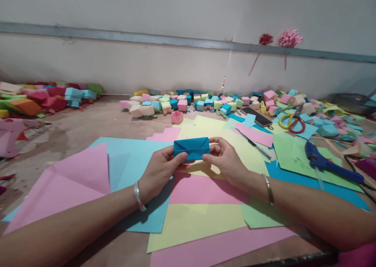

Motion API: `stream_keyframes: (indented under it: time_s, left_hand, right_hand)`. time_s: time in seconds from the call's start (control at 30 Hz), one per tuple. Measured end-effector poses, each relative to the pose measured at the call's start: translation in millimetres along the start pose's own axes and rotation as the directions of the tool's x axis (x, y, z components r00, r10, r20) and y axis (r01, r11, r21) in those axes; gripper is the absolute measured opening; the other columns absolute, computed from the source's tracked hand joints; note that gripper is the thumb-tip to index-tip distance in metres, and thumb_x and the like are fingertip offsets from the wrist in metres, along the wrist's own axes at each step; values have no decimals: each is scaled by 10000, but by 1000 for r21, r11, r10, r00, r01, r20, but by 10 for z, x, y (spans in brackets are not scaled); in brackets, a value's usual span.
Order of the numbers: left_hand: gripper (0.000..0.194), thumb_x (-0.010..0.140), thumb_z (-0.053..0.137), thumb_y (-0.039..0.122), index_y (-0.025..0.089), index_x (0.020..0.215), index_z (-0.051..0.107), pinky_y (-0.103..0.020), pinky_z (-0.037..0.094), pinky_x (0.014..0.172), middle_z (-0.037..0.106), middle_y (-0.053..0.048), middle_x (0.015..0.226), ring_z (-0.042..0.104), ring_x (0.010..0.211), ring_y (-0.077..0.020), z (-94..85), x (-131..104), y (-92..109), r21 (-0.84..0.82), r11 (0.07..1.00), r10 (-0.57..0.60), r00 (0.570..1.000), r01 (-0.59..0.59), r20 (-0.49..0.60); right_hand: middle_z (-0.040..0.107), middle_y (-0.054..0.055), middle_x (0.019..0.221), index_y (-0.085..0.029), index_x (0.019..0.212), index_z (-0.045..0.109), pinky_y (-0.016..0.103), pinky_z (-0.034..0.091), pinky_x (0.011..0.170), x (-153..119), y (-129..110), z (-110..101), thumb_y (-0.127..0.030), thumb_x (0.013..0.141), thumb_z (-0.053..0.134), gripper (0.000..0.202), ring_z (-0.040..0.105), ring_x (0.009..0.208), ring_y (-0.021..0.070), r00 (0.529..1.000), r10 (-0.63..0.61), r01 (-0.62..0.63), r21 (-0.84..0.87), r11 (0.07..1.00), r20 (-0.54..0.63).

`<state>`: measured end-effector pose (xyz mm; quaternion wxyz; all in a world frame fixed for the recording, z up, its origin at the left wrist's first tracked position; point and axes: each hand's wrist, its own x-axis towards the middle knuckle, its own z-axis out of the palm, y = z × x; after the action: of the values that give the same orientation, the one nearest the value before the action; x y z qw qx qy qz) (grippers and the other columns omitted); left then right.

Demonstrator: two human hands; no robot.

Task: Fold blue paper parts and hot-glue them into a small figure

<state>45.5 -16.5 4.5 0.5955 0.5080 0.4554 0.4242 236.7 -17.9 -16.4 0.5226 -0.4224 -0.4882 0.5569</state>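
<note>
A folded piece of dark blue paper (192, 146), shaped like a small flat rectangle with diagonal creases, is held up over the sheets. My left hand (161, 167) pinches its left end, thumb in front and fingers behind. At its right end, my right hand (226, 161) grips it between thumb and fingers. Below lie overlapping sheets: yellow paper (190, 227), pink paper (202, 190) and light blue paper (132, 157). A large pink sheet (67, 184) rests to the left of my left hand.
Many small folded paper boxes (182, 105) line the wall. On the right are a craft knife (254, 143), scissors (293, 122), a phone (257, 117) and a blue glue gun (331, 165) on green paper. Paper flowers (290, 38) hang by the wall rail.
</note>
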Motion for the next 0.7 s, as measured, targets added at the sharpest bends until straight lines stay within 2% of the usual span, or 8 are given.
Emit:
stream_keyframes:
  time_s: [0.23, 0.43, 0.57, 0.7]
  left_hand:
    - [279, 680, 800, 336, 142, 834, 670, -308, 621, 577, 700, -20, 732, 696, 661, -193, -4, 25, 6, 18, 1000, 12, 999, -11, -33]
    - [281, 656, 809, 343, 136, 781, 666, -250, 598, 584, 695, -3, 697, 687, 646, -162, 5, 34, 13, 56, 998, 21, 999, -19, -42]
    - [306, 727, 747, 390, 131, 866, 664, -273, 605, 660, 713, -29, 771, 698, 714, -169, 4, 20, 9, 76, 996, 49, 999, -48, -1]
    - [320, 806, 656, 422, 122, 914, 626, -318, 594, 559, 696, -42, 723, 684, 604, -184, -6, 21, 0, 122, 992, 35, 999, -39, 42]
  right_hand:
    - [701, 27, 866, -190, 962, 627, 324, 509, 743, 11, -21, -20, -209, 659, 743, 325, 649, 785, 158, 999, -19, 20, -17, 1000, 47]
    - [615, -5, 667, -153, 770, 636, 241, 371, 531, 10, 12, -14, -348, 730, 715, 214, 496, 567, 89, 999, 35, -32, -85, 996, 35]
    - [594, -9, 643, -152, 729, 615, 244, 359, 537, 23, 4, -19, -346, 715, 719, 220, 480, 566, 91, 1000, 12, -14, -91, 996, -18]
    - [580, -15, 608, -160, 705, 612, 247, 361, 537, 38, -49, -48, -361, 697, 720, 228, 479, 556, 94, 997, -10, 1, -114, 993, -73]
